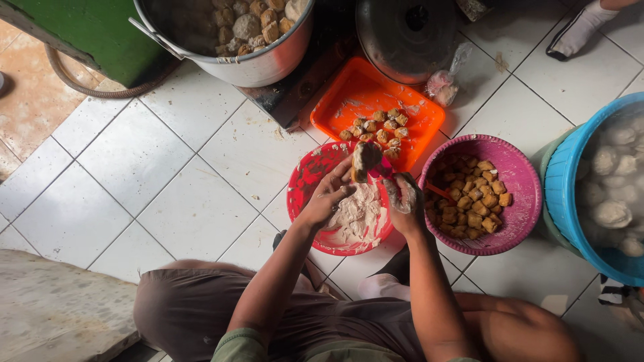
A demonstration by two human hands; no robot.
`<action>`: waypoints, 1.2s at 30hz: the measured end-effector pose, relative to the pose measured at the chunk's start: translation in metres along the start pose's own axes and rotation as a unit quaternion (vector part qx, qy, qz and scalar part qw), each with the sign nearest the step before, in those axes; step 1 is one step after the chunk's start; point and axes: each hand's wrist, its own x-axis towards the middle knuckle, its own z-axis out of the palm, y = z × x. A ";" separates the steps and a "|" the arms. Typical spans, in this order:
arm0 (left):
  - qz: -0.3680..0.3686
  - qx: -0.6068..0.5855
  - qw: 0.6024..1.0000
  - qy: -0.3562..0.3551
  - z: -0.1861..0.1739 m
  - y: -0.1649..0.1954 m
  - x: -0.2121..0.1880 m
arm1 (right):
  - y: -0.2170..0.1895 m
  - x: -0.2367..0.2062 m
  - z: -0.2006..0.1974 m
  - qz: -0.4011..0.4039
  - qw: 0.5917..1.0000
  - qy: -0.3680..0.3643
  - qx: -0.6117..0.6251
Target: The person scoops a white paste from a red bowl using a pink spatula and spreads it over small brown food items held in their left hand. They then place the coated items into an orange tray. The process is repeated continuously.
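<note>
My left hand [330,193] holds a brown fried tofu piece [365,159] smeared with pale paste, raised over a red bowl [305,179]. The bowl holds a mound of whitish paste [359,218]. My right hand [406,198], coated in paste, is closed around a pink-handled utensil [385,170] just right of the tofu piece. Beyond the bowl, an orange tray [355,90] carries several filled tofu pieces [379,127]. To the right, a purple basket [520,175] is full of plain fried tofu cubes [473,198].
A large metal pot [258,64] with filled pieces stands at the top, a dark pot lid [406,33] beside it. A blue tub [567,181] of pale dumplings sits at right. White tiled floor [134,161] spreads left; another person's socked foot [580,28] shows at top right.
</note>
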 end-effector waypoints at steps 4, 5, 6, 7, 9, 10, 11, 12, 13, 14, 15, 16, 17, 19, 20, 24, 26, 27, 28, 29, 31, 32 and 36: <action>0.022 0.055 0.995 0.079 0.004 -0.001 0.005 | -0.003 -0.002 -0.004 -0.060 0.998 0.022 -0.022; 0.034 0.067 0.993 0.094 0.004 -0.003 0.005 | -0.004 -0.003 -0.003 -0.063 0.997 0.025 -0.030; 0.045 0.079 0.990 0.109 0.005 -0.006 0.005 | -0.004 -0.004 -0.002 -0.065 0.997 0.028 -0.039; 0.058 0.091 0.986 0.124 0.004 -0.008 0.006 | -0.004 -0.005 0.000 -0.068 0.996 0.032 -0.047; 0.104 0.095 0.979 0.149 0.006 -0.011 0.007 | -0.005 -0.007 0.004 -0.116 0.992 0.043 -0.034; 0.128 0.097 0.974 0.161 0.005 -0.010 0.006 | -0.004 -0.008 0.005 -0.140 0.989 0.048 -0.028; 0.138 0.081 0.971 0.176 0.005 -0.007 0.007 | -0.003 -0.007 0.006 -0.133 0.990 0.042 -0.027; 0.149 0.064 0.968 0.190 0.005 -0.002 0.007 | -0.003 -0.006 0.006 -0.127 0.991 0.035 -0.024; 0.158 0.047 0.965 0.205 0.006 0.003 0.007 | -0.002 -0.005 0.005 -0.119 0.992 0.028 -0.022; 0.188 0.177 0.943 0.209 0.005 0.011 0.007 | -0.002 -0.004 0.003 -0.095 0.995 0.029 -0.032; 0.214 0.304 0.905 0.209 0.000 0.023 0.005 | -0.002 -0.001 0.001 -0.070 0.996 0.030 -0.042; 0.236 0.425 0.850 0.205 -0.003 0.035 0.003 | -0.003 0.000 -0.001 -0.046 0.997 0.031 -0.053; 0.225 0.488 0.816 0.213 -0.003 0.044 0.001 | -0.006 0.000 -0.003 -0.037 0.998 0.030 -0.040; 0.201 0.608 0.734 0.227 -0.004 0.060 -0.002 | -0.013 -0.001 -0.007 -0.021 0.999 0.028 -0.013; 0.193 0.626 0.722 0.222 -0.002 0.064 -0.003 | -0.018 -0.002 -0.007 -0.006 1.000 0.004 -0.012; 0.190 0.635 0.724 0.193 0.007 0.067 -0.003 | -0.041 -0.007 0.000 -0.065 0.997 -0.029 -0.018; 0.202 0.605 0.748 0.185 0.010 0.065 -0.002 | -0.045 -0.004 -0.001 -0.076 0.997 -0.025 -0.015; 0.208 0.587 0.760 0.187 0.011 0.063 -0.002 | -0.046 -0.002 -0.001 -0.042 0.999 -0.029 -0.008; 0.213 0.570 0.771 0.189 0.012 0.063 -0.002 | -0.044 0.000 -0.002 -0.009 0.999 -0.034 0.001; 0.218 0.560 0.776 0.190 0.012 0.062 -0.002 | -0.042 0.001 -0.004 -0.010 0.998 -0.045 0.038; 0.228 0.539 0.788 0.192 0.013 0.060 -0.003 | -0.034 0.001 -0.007 -0.009 0.991 -0.068 0.113; 0.232 0.525 0.795 0.195 0.013 0.059 -0.003 | -0.030 0.000 -0.006 -0.002 0.985 -0.088 0.146; 0.242 0.468 0.826 0.202 0.008 0.052 -0.004 | -0.009 -0.003 0.005 0.020 0.980 -0.120 0.156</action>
